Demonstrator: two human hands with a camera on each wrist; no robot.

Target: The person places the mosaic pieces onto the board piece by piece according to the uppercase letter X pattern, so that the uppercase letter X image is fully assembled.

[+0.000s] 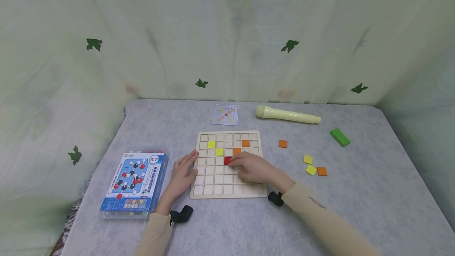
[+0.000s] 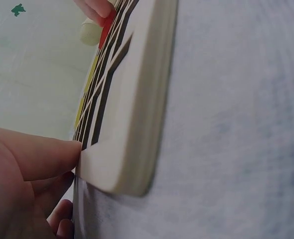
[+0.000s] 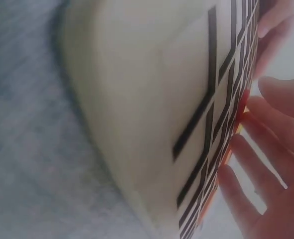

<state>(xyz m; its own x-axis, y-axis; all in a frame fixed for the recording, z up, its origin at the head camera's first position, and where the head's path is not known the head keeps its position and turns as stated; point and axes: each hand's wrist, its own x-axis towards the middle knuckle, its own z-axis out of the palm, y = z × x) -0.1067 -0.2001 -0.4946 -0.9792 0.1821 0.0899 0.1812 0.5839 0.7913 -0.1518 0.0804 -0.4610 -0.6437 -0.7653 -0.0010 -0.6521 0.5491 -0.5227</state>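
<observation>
A square wooden grid board (image 1: 209, 181) lies on the table, with two yellow tiles (image 1: 211, 144), two orange tiles (image 1: 245, 143) and a red tile (image 1: 227, 160) in its cells. My right hand (image 1: 254, 168) reaches over the board from the right, its fingertips on the red tile. In the right wrist view those fingers (image 3: 259, 167) are spread and fairly straight, with the thumb apart from the tile. Along the board's left side rests my left hand (image 1: 182, 173), and its thumb (image 2: 52, 157) touches the frame near a corner in the left wrist view.
A pattern card (image 1: 226, 114) lies behind the board. To the right are loose orange (image 1: 282, 144) and yellow tiles (image 1: 307, 159), a green block (image 1: 340, 137) and a pale yellow microphone-shaped stick (image 1: 289, 115). A boxed molecular model set (image 1: 133, 183) lies at the left.
</observation>
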